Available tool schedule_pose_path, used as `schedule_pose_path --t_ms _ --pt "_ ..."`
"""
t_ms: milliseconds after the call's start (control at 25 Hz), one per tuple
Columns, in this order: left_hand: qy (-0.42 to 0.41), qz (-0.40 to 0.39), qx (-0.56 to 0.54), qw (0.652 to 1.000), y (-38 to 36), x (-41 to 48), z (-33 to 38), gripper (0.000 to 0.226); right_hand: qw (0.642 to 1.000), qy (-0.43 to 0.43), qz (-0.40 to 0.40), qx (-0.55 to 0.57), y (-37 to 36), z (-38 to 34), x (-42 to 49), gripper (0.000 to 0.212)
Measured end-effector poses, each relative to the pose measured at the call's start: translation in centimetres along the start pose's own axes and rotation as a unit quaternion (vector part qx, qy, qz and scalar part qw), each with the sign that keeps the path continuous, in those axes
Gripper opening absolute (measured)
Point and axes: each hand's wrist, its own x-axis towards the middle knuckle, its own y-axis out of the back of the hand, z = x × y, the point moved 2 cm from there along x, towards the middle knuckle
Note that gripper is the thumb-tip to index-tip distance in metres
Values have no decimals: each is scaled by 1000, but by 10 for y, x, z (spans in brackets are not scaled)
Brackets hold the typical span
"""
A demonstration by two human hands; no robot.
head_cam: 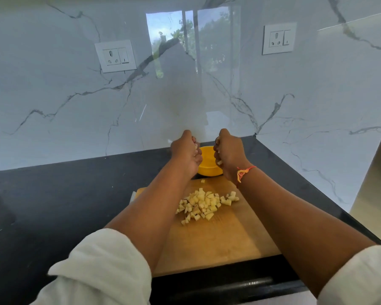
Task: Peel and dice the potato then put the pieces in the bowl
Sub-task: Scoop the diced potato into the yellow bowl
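The left hand (186, 154) and right hand (229, 153) hover side by side. Each has its fingers curled in around a few potato pieces (219, 162), with pale cubes peeking out between them. The yellow bowl (208, 160) sits directly beneath and between the two fists. Behind the wrists, toward the person, the diced pile (205, 205) lies on the wooden cutting board (218, 243). One stray cube (203, 181) rests between the wrists.

Glossy veined marble wall (53, 95) behind the black desk (53, 194); left socket (116, 56) at ten o'clock, right socket (278, 38) at one, window reflection (185, 40) gleaming between.
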Motion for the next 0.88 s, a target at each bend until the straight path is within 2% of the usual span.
schedule_pose_path --t_ms 120,200,360,440,560,720,800,880 --pt "-25 26 38 999 -28 20 4 20 998 36 37 -28 -15 -7 26 37" --pt "-44 37 56 997 -41 32 2 22 992 75 46 -90 -22 -9 43 39" --pt "-72 55 121 989 -47 53 -4 29 977 76 19 -197 -22 0 74 37" --pt "-89 56 155 982 -46 57 -6 30 943 90 -20 -318 -20 5 81 27" --pt "-112 56 210 970 -43 58 -8 32 907 146 -2 -395 -18 6 78 22" --pt "-143 62 238 959 -39 56 -8 35 887 134 -23 -442 -18 3 79 24" --pt "-155 65 256 952 -36 56 -9 38 899 109 -38 -422 -18 1 80 27" --pt "-169 65 259 949 -35 55 -13 32 920 107 -6 -376 -18 0 76 29"
